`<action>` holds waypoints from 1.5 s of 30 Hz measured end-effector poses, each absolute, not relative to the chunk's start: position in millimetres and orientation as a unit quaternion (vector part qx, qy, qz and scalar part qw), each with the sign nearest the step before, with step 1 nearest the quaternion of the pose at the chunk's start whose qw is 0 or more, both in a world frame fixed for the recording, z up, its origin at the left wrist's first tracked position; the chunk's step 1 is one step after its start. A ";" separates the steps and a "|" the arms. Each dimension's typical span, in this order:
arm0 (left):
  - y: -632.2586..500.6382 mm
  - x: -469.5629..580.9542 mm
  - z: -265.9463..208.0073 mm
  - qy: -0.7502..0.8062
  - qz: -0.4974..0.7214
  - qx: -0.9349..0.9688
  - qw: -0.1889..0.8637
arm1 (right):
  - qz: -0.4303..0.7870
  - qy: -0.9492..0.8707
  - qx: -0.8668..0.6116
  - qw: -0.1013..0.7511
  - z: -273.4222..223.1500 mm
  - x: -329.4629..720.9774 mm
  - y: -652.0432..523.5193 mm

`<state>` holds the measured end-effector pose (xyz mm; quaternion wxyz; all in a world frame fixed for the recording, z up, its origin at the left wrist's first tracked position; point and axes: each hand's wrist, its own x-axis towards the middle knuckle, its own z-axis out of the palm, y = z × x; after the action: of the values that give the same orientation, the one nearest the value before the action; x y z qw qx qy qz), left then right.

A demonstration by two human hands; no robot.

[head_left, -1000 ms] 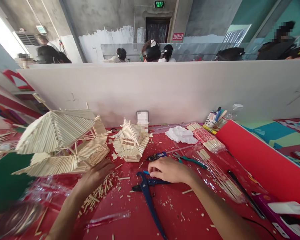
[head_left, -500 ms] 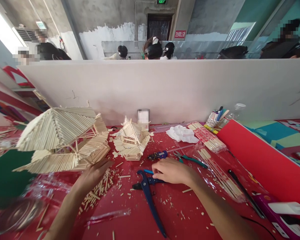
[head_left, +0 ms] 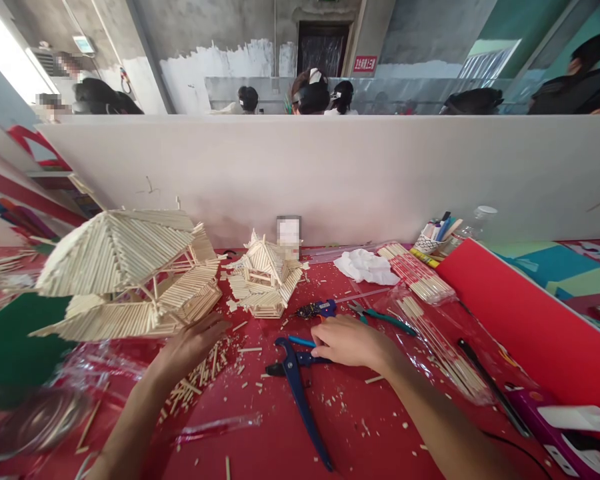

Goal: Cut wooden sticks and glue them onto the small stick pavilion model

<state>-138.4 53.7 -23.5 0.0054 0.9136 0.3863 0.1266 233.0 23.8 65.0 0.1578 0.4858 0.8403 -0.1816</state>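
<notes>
My left hand lies palm down with fingers stretched out, beside the front edge of a large pavilion model made of thin wooden sticks. Under and around it is a pile of short cut sticks. My right hand is curled, knuckles up, over one end of a blue pen-like rod and beside the upper handle of a dark blue hand cutter. What its fingers hold, if anything, is hidden beneath them. Between and beyond my hands stands a smaller stick pavilion.
Wire strippers, green-handled pliers, a crumpled tissue and packs of sticks lie to the right. A purple glue gun is at lower right. A pale partition borders the red table, with people beyond.
My right hand has slid slightly right, baring more of the blue rod. My left hand stays by the large pavilion. The view has tilted slightly.
</notes>
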 end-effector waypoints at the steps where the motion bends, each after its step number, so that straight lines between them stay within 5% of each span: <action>1: 53.5 -138.6 -22.5 0.388 0.126 0.913 0.013 | -0.178 0.839 0.488 0.161 64.7 233.1 23.8; 37: 48.5 -136.1 -20.8 0.411 0.120 0.903 0.031 | -0.110 0.837 0.484 0.231 58.5 226.9 24.1; 45: 50.8 -134.3 -16.8 0.396 0.143 0.906 0.030 | -0.091 0.847 0.492 0.182 55.6 228.7 24.3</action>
<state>-134.3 50.8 -16.8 0.0298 0.9064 0.3963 0.1433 228.7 24.3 55.6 0.1819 0.4917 0.8467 -0.0910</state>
